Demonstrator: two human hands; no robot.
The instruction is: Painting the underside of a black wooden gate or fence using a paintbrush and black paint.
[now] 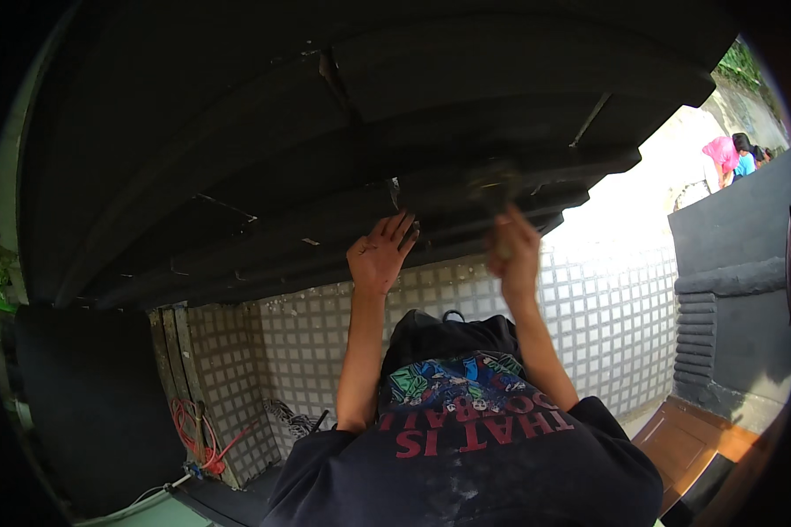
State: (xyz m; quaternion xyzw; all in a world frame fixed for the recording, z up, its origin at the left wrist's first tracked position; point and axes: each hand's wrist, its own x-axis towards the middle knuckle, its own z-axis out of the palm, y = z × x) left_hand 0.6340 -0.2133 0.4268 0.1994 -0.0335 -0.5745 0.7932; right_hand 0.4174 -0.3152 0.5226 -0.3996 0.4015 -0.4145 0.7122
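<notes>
Along the lower edge of a black stepped surface [237, 114], both hands of the person are raised, near each other but apart. Left hand [378, 259]: holding nothing, palm showing, fingers [402, 227] extended and slightly spread, with dark smears toward the tips. Contact between these fingers and the black surface cannot be confirmed. Right hand [517, 255]: fingers curled narrowly around the handle of a blurred tool [493, 184] (its type cannot be established at this sharpness). The tool's far end lies just beyond the right fingertips, in front of the black surface; whether it touches cannot be told.

Surface condition: mostly dark, with a pale patch [395, 191] just beyond the left fingertips and a pale streak [591, 120] beyond and to the right of the right fingers.

Surroundings: a wall of pale square tiles [312, 351] extends below the fingers of both hands. Well down and left of the left fingers hangs red cord [211, 457]. Well down and right of the right fingers stands a brown panel [677, 435]. Far right of and above those fingers, a person in pink [721, 153] is visible.
</notes>
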